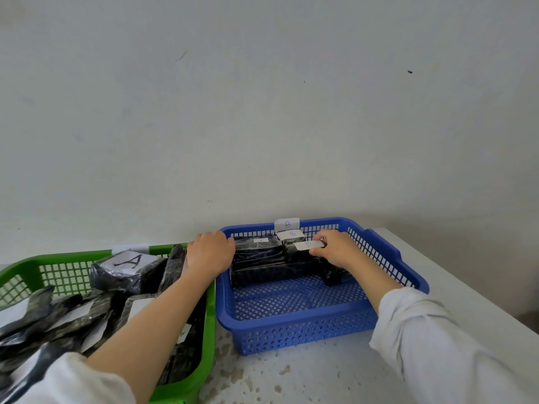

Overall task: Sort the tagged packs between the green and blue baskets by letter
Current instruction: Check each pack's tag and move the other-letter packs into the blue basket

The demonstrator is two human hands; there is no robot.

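A blue basket (291,328) with a "B" tag on its far rim holds several black wrapped packs (256,252) stacked at its back. My right hand (335,247) is shut on a black pack with a white "B" tag (307,244), on top of that stack. My left hand (210,252) rests curled on the blue basket's left rim, against the side of the stack. To the left, a green basket (20,272) holds many black packs; one at its back shows a large "A" tag (129,261).
Both baskets sit side by side on a speckled white table (306,377), against a pale wall. The table's right edge (466,287) runs diagonally just beyond the blue basket. The front half of the blue basket's floor is bare.
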